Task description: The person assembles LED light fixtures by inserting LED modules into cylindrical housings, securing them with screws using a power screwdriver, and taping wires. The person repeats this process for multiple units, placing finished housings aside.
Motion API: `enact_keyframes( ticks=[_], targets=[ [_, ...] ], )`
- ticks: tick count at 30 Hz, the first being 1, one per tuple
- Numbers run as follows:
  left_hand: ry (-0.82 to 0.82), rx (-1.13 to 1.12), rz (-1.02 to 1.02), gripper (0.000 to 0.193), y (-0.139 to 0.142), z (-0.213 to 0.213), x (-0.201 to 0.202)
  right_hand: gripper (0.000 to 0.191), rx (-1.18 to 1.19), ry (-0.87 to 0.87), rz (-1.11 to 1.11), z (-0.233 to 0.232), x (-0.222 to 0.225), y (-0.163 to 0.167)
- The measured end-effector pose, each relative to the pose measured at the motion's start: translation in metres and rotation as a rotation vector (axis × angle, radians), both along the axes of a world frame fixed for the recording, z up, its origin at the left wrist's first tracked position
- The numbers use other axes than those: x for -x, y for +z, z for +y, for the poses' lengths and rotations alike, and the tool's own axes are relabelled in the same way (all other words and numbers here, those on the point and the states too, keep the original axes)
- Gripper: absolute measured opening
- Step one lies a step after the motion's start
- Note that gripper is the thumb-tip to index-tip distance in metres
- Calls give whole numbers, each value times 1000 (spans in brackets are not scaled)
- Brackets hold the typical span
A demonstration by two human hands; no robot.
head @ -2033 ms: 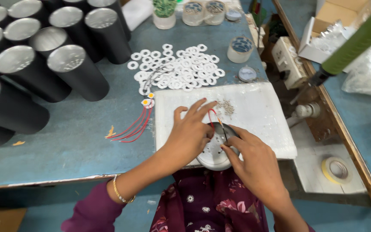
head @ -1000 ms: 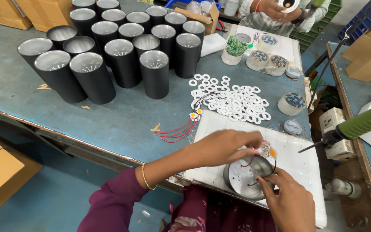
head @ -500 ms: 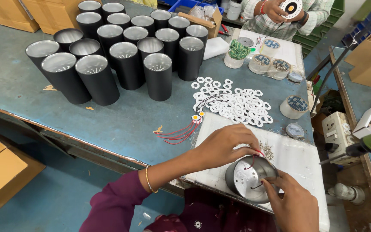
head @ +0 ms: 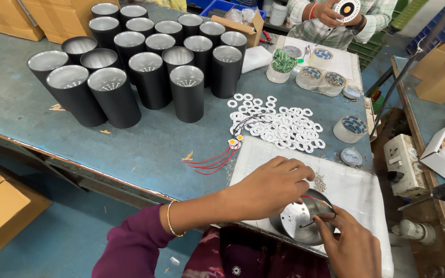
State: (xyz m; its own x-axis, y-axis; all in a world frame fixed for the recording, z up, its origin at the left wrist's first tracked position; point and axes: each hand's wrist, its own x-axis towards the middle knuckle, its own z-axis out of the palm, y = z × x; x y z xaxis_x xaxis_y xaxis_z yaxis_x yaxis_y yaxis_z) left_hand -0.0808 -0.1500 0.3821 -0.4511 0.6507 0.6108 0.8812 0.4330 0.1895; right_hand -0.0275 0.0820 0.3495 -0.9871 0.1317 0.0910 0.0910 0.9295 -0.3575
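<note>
My left hand (head: 271,188) rests on the rim of a round silver metal disc (head: 300,221) that sits tilted on a white foam pad (head: 356,190). My right hand (head: 348,244) grips the disc's near right edge, thumb on the rim. A thin red wire and a dark wire run across the disc under my fingers. A small heap of tiny screws (head: 319,183) lies on the pad just beyond my left hand.
Several black cylindrical housings (head: 150,67) stand at the back left. White rings (head: 284,126) are spread mid-table, with red-wired small chips (head: 227,149) beside them. Plastic tubs (head: 315,77) and a tape roll (head: 350,128) stand beyond. Another person (head: 336,20) works across the table. A power strip (head: 403,164) lies right.
The view swung left and back, bringing the black housings into sight. My hands stayed on the disc, which now tilts up on the pad; my left fingers shifted toward its far rim.
</note>
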Motion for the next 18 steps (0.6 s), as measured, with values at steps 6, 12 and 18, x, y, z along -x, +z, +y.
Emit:
enact_keyframes(
  ticks=[6, 12, 18],
  targets=[
    [8, -11, 37, 18, -8, 9, 9, 25, -37, 90, 106, -7, -2, 10],
    [-62, -37, -287, 13, -35, 27, 37, 25, 3, 138, 121, -6, 0, 20],
    [120, 54, -513, 8, -44, 48, 42, 26, 64, 88, 6, -3, 10, 35]
  ],
)
